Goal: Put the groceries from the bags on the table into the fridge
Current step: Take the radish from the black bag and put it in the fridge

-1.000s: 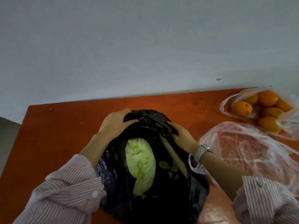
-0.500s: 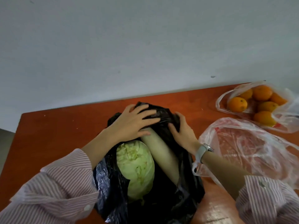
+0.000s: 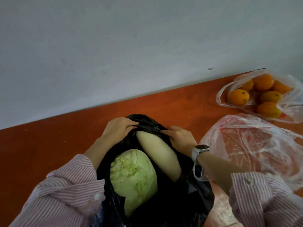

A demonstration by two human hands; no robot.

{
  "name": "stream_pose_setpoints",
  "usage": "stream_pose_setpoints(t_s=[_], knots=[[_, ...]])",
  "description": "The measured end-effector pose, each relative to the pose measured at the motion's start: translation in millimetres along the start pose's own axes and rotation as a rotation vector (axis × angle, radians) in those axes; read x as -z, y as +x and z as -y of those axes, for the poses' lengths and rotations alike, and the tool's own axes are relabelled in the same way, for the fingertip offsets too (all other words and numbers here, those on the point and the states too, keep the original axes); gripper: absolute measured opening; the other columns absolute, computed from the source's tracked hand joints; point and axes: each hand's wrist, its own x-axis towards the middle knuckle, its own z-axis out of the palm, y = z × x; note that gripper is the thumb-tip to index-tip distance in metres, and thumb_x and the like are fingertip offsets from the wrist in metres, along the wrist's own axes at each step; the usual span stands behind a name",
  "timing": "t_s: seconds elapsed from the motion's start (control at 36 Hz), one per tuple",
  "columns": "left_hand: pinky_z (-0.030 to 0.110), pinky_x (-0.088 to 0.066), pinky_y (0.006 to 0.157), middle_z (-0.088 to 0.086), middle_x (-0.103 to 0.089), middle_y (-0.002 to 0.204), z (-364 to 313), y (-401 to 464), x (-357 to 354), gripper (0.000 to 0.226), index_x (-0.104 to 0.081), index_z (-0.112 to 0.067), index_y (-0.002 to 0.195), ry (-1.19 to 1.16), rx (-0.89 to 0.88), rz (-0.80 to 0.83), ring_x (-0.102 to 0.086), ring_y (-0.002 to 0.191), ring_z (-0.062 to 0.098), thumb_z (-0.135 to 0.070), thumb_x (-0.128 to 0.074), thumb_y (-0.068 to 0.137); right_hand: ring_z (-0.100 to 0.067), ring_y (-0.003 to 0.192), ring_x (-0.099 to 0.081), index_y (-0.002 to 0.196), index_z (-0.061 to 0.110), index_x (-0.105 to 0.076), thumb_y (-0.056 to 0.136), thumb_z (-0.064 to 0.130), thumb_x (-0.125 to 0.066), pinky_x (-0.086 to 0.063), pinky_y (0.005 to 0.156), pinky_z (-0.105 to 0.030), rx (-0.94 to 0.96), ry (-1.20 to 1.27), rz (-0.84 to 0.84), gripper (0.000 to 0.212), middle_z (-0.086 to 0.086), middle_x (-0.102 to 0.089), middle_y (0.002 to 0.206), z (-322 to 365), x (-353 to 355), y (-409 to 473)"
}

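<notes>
- A black plastic bag (image 3: 172, 202) is seen lying on the orange-red table (image 3: 49, 145), its mouth pulled wide.
- The far rim of the bag is gripped by the left hand (image 3: 118, 129), whose fingers are curled over the plastic.
- The same rim is pinched beside it by the right hand (image 3: 179, 136), fingers bent around the fold (a pale watch (image 3: 199, 152) is worn on that wrist).
- A pale green cabbage (image 3: 132, 179) is exposed inside the bag, on its left side.
- A long pale vegetable (image 3: 158, 153) is laid touching the cabbage, its far end tucked under the gripped rim.
- A clear bag of oranges (image 3: 255, 95) is placed near the wall at the right.
- A crumpled translucent bag (image 3: 252, 145) is spread between the oranges and the right forearm.
</notes>
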Motion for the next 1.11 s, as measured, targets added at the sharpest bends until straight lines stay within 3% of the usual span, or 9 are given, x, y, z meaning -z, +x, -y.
stream_pose_setpoints(t_s=[0.22,0.39,0.61,0.69,0.75,0.81,0.89,0.94,1.11], knots=[[0.034,-0.039,0.085,-0.001,-0.065,0.112,6.6,18.1,-14.5,0.022,-0.07,-0.024,0.108,-0.035,0.154,0.049,-0.056,0.104,0.024,-0.024,-0.054,0.093,-0.03,0.114,-0.045,0.129,0.027,-0.053,0.093,0.013,-0.039,-0.045,0.087,-0.04,-0.17,0.187,0.11,0.041,-0.008,-0.045,0.122,4.1,-2.7,15.9],[0.025,-0.04,0.09,-0.014,-0.054,0.116,-2.4,0.6,-3.5,0.033,-0.064,-0.025,0.116,-0.281,0.085,-0.116,-0.053,0.103,0.006,-0.012,-0.058,0.087,-0.026,0.088,-0.046,0.097,0.013,-0.066,0.084,0.019,-0.046,-0.038,0.066,-0.034,0.094,0.061,-0.394,0.025,-0.011,-0.056,0.096,26.5,11.3,-6.2],[0.04,-0.034,0.108,-0.016,-0.033,0.148,0.1,-19.8,-3.8,0.053,-0.036,-0.032,0.141,-0.169,0.032,0.26,-0.022,0.14,0.005,-0.02,-0.054,0.092,-0.026,0.117,-0.044,0.139,0.011,-0.029,0.095,0.039,-0.041,-0.045,0.091,-0.036,0.104,0.078,0.084,0.054,-0.009,-0.039,0.129,51.3,5.1,-9.0],[0.028,-0.039,0.092,-0.003,-0.015,0.156,-0.3,-16.1,-0.5,0.066,-0.021,-0.037,0.146,-0.092,0.075,0.389,-0.064,0.092,0.011,-0.022,-0.054,0.09,-0.029,0.124,-0.04,0.146,0.014,-0.011,0.091,0.052,-0.043,-0.04,0.095,-0.038,0.062,0.049,0.267,0.074,-0.011,-0.031,0.139,53.0,10.3,-6.0],[0.028,-0.036,0.087,0.004,-0.007,0.157,-0.5,-12.5,2.2,0.071,-0.016,-0.04,0.146,-0.025,0.091,0.449,-0.054,0.056,0.007,-0.025,-0.054,0.088,-0.03,0.127,-0.037,0.147,0.013,-0.006,0.089,0.056,-0.044,-0.037,0.098,-0.039,0.003,0.105,0.383,0.082,-0.012,-0.029,0.142,51.0,11.6,-4.9],[0.032,-0.033,0.098,0.006,-0.006,0.158,-0.8,-10.4,4.2,0.069,-0.018,-0.041,0.145,-0.018,0.093,0.447,-0.05,0.053,0.001,-0.026,-0.054,0.088,-0.031,0.123,-0.039,0.144,0.01,-0.016,0.086,0.056,-0.049,-0.038,0.098,-0.04,-0.031,0.154,0.445,0.081,-0.014,-0.034,0.138,49.0,13.8,-2.6],[0.037,-0.029,0.105,0.005,-0.013,0.157,-3.2,-13.0,5.2,0.064,-0.025,-0.042,0.143,-0.095,0.085,0.394,-0.061,0.094,0.008,-0.024,-0.055,0.089,-0.029,0.119,-0.039,0.137,0.009,-0.031,0.083,0.053,-0.057,-0.039,0.098,-0.04,-0.065,0.202,0.443,0.075,-0.011,-0.036,0.131,46.1,15.6,1.3],[0.042,-0.024,0.111,-0.001,-0.023,0.154,-1.5,-14.9,2.5,0.061,-0.029,-0.04,0.142,-0.176,0.071,0.346,-0.029,0.138,0.013,-0.021,-0.056,0.09,-0.026,0.119,-0.034,0.136,0.014,-0.036,0.08,0.052,-0.061,-0.037,0.1,-0.041,-0.085,0.255,0.396,0.072,-0.006,-0.034,0.125,42.4,14.9,1.6],[0.045,-0.024,0.112,-0.008,-0.028,0.152,6.1,-14.6,-4.5,0.065,-0.02,-0.037,0.145,-0.147,0.026,0.284,-0.02,0.142,0.014,-0.026,-0.056,0.092,-0.021,0.113,-0.043,0.138,0.026,-0.033,0.085,0.047,-0.059,-0.039,0.095,-0.035,-0.081,0.375,0.217,0.063,-0.002,-0.04,0.122,29.7,18.4,-9.6]])
